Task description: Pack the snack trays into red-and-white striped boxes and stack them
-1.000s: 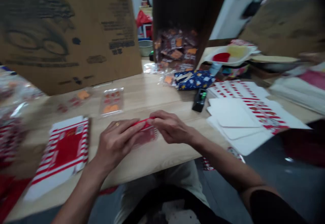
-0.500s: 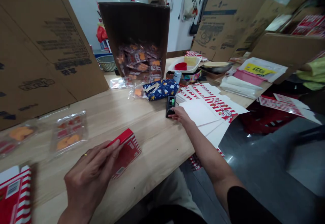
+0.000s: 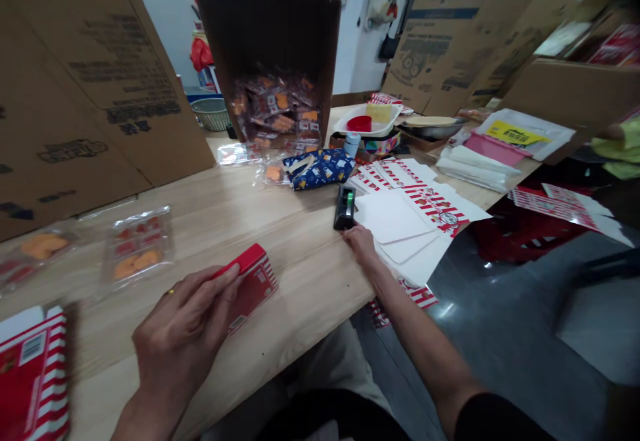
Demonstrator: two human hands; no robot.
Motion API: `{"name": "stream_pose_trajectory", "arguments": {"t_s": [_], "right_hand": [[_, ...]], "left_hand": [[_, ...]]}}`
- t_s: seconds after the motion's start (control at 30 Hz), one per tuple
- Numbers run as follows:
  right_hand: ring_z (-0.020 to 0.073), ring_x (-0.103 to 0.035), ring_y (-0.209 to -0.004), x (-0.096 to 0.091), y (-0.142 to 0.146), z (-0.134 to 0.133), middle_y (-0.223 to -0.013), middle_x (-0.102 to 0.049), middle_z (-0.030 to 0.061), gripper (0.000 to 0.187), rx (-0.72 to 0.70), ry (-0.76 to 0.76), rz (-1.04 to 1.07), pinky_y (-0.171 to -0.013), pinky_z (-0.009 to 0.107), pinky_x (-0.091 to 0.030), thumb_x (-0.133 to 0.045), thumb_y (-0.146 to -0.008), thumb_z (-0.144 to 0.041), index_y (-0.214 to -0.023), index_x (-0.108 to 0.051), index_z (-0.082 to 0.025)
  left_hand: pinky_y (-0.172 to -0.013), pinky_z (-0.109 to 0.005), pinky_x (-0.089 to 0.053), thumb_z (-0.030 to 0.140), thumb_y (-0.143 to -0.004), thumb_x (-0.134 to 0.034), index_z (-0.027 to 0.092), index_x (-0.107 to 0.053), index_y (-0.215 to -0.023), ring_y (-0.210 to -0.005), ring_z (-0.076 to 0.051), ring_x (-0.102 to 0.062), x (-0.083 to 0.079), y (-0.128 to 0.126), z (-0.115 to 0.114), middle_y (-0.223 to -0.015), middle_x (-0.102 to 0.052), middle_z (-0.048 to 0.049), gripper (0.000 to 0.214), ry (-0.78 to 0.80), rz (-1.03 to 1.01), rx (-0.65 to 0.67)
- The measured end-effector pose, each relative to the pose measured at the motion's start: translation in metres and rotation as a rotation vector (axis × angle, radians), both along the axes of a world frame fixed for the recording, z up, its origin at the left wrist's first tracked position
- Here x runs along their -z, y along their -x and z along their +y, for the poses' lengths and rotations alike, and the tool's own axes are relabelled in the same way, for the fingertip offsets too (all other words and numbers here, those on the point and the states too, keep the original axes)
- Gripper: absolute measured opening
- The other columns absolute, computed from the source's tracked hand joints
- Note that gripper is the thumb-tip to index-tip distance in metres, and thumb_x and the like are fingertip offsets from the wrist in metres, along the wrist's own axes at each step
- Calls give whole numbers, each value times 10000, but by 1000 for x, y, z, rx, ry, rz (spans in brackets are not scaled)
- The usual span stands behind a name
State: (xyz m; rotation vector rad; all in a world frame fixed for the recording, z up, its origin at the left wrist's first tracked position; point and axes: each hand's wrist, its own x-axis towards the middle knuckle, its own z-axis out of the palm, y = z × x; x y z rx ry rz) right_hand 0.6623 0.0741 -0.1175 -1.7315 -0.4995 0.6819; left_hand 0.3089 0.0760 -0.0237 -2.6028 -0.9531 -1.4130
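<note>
My left hand (image 3: 183, 334) grips a small red box with red-and-white stripes (image 3: 249, 286), holding it tilted just above the wooden table (image 3: 280, 234). My right hand (image 3: 361, 240) reaches out to the right, and its fingertips close on the near end of a black tape dispenser with a green part (image 3: 345, 206). That dispenser lies beside a spread of flat white and red-striped box blanks (image 3: 415, 211). Two clear packets of orange snacks (image 3: 137, 251) lie to the left of the small box.
An open brown carton (image 3: 270, 34) full of snack packets stands at the back. A blue patterned pouch (image 3: 317, 168) lies in front of it. A large cardboard sheet (image 3: 85, 88) leans on the left. Another striped box (image 3: 33, 374) lies at the lower left. Trays and bags crowd the far right.
One second ago both hands held the small red box. My right hand has let go and reached right to the black dispenser. My left hand keeps the box.
</note>
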Motion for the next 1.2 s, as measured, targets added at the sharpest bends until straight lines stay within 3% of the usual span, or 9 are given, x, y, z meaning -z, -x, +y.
{"name": "stream_pose_trajectory", "arguments": {"t_s": [0.17, 0.33, 0.4, 0.47, 0.57, 0.8, 0.93, 1.03, 1.2], "right_hand": [[170, -604, -759, -28, 38, -27, -768, -646, 48, 96, -76, -90, -157, -656, 255, -494, -622, -779, -227, -705, -589, -176], [102, -491, -508, -93, 122, -59, -606, -579, -24, 199, -719, -430, -56, -470, 227, -385, -626, -913, -304, -1025, -731, -178], [97, -480, -479, -112, 155, -65, -585, -574, -46, 372, -850, -457, 48, -456, 222, -402, -609, -927, -277, -1284, -673, -195], [98, -482, -448, -120, 179, -63, -576, -586, -63, 619, -886, -434, 139, -446, 224, -433, -603, -926, -269, -1525, -470, -196], [108, -517, -425, -115, 196, -53, -567, -611, -58, 785, -842, -365, 205, -432, 232, -472, -613, -911, -302, -1613, -300, -144], [122, -540, -462, -98, 198, -51, -580, -609, -48, 803, -811, -342, 274, -447, 239, -501, -650, -883, -334, -1585, -324, -118], [122, -563, -490, -92, 202, -49, -611, -612, -59, 833, -761, -368, 266, -490, 240, -528, -640, -888, -300, -1614, -252, -169], [138, -590, -497, -90, 206, -48, -605, -615, -64, 882, -749, -355, 249, -519, 262, -554, -636, -893, -332, -1635, -179, -199], [243, -677, -539, -78, 191, -66, -815, -742, 55, 1088, -688, -190, 39, -504, 388, -589, -756, -783, -495, -1649, -143, -255]], "left_hand": [[-798, -302, -530, 114, -915, -650, 198, -696, -1037, -924, -179, -665, -16, -3, -14, -1019, -682, -60, 155, 134, 0, 13], [-844, -337, -529, 85, -941, -573, 184, -630, -1111, -957, -186, -645, -21, 1, -25, -1022, -666, -66, 205, 246, 11, 10], [-860, -342, -543, 106, -939, -576, 181, -566, -1157, -962, -186, -656, -19, 2, -30, -1043, -651, -64, 231, 308, -19, -24], [-849, -332, -558, 127, -935, -588, 187, -500, -1201, -968, -184, -669, -17, 4, -34, -1064, -636, -63, 287, 364, -71, -29], [-849, -334, -560, 126, -931, -590, 193, -469, -1230, -985, -188, -666, -14, 5, -36, -1087, -631, -69, 329, 364, -96, 4], [-888, -364, -524, 66, -941, -512, 172, -598, -1180, -1026, -203, -605, -25, 5, -34, -1084, -649, -99, 276, 297, 42, 119], [-823, -344, -519, 177, -976, -563, 169, -632, -1013, -899, -189, -632, -32, 3, -25, -962, -691, -64, 78, 333, 58, 49], [-770, -326, -510, 190, -972, -589, 177, -621, -920, -810, -183, -645, -34, -5, -20, -875, -707, -37, 62, 353, 162, -45], [-805, -314, -529, 245, -960, -597, 155, -619, -938, -851, -190, -684, -39, -12, -23, -913, -722, -56, 96, 328, 363, -125]]}}
